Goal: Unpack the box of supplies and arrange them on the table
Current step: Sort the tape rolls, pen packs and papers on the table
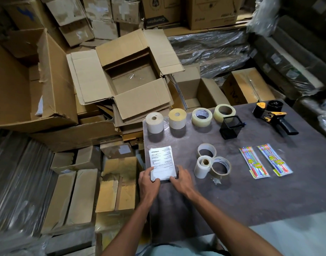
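1. The box [129, 76] sits open on a pile of flat cardboard, past the far left corner of the table [250, 191]. I see nothing inside it.
2. The tape gun [274, 115] lies at the far right corner.
3. Four rolls [190, 118] stand in a row along the far edge, with a black holder [230, 129] just beside the last one.
4. Three more rolls [212, 161] touch each other in the middle.
5. Two pen packs [265, 161] lie side by side to their right.
6. The papers [162, 162] lie by the left edge.
7. My left hand [148, 182] holds their near left corner, thumb on top.
8. My right hand [180, 179] rests on their near right corner, fingers bent.
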### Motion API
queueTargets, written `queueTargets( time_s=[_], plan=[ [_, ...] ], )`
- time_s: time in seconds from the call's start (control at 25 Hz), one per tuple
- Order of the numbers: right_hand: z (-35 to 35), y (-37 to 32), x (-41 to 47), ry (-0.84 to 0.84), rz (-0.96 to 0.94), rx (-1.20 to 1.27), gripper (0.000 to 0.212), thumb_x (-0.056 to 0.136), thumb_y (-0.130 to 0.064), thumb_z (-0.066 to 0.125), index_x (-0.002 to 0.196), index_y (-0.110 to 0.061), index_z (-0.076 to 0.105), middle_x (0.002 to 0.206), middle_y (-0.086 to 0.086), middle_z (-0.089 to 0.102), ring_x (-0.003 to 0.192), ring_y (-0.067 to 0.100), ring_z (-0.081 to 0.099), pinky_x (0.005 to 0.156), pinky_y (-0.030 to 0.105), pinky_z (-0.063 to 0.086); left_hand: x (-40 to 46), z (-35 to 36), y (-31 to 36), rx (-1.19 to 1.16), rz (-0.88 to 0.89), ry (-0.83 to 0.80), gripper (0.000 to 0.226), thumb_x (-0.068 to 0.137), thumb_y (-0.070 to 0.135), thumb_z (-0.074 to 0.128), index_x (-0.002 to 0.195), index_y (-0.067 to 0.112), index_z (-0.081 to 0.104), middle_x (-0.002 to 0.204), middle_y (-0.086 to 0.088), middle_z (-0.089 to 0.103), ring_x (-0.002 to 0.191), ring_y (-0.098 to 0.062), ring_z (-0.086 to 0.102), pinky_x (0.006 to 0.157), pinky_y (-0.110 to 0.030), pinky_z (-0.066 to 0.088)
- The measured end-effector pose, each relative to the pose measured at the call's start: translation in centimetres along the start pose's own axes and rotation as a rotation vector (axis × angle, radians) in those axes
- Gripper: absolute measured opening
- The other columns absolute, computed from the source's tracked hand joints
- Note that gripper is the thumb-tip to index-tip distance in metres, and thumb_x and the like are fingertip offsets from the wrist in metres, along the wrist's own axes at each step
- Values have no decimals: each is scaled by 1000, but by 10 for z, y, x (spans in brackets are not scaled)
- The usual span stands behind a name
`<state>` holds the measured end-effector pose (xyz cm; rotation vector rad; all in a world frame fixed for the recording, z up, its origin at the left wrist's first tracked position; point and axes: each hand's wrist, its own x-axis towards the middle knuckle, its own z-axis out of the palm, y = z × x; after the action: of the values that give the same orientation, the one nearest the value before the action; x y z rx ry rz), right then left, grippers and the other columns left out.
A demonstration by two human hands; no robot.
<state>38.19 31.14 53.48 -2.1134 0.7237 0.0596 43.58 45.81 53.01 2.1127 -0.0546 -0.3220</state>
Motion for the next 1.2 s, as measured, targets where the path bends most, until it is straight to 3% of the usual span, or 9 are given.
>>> queueTargets(
  time_s=[0.16,0.36,0.52,0.64,0.76,0.88,1.0,1.12,1.2],
  plan=[
    [-1,9,-20,-57,-45,-13,46,82,-19,65,128,-13,60,125,4,66,116,23,57,95,25,43,-21,7,3,-50,23,23,45,84,1,65,123,22,62,124,-2,52,107,-18,61,90,-34,57],
    [-8,17,-29,-119,-74,-16,43,85,-20,64,127,-11,58,126,9,64,118,28,58,96,29,43,-58,22,6,-75,31,33,41,84,1,64,118,25,63,119,6,58,104,-12,61,90,-28,53],
    [-24,38,-38,-167,-75,-16,55,89,-23,65,139,-6,51,132,14,60,124,30,55,102,30,40,-83,47,7,-158,-24,-42,40,86,0,63,118,24,63,108,-2,70,101,-14,67,81,-21,54],
    [-45,62,-47,-186,-88,-21,54,90,-23,64,140,-6,51,127,16,64,118,30,58,98,29,42,-99,74,12,-141,-41,-61,40,87,0,62,112,32,63,104,0,73,96,-14,69,80,-27,58],
    [-73,86,-56,-210,-139,-13,37,88,-18,62,124,-9,59,116,12,68,105,25,63,86,24,42,-117,99,23,-99,-24,-31,39,85,-3,63,108,28,65,98,4,72,93,-11,69,86,-40,59],
    [-104,116,-64,-263,-139,34,37,87,-15,60,124,-12,58,118,4,67,108,20,63,93,28,48,-136,126,30,-85,-37,-37,39,82,-4,61,108,23,66,97,5,72,92,-10,70,86,-43,59],
    [-136,147,-71,-277,-136,31,45,90,-13,61,135,-15,53,117,5,65,108,23,61,93,26,45,-156,154,41,-73,-46,-45,38,80,-2,62,107,24,67,93,6,72,91,-10,69,86,-39,59],
    [-171,179,-73,-256,-114,30,43,90,-13,63,132,-16,56,114,9,68,103,23,63,89,24,45,-175,189,59,-76,-69,-65,38,81,-4,61,101,28,66,92,4,71,91,-16,69,82,-39,60],
    [-194,198,-74,-238,-90,45,43,89,-12,64,131,-12,57,116,11,69,105,23,64,94,28,49,-185,212,75,-85,-63,-94,38,83,-6,61,102,26,66,94,3,71,93,-17,69,81,-34,60]
  ],
)
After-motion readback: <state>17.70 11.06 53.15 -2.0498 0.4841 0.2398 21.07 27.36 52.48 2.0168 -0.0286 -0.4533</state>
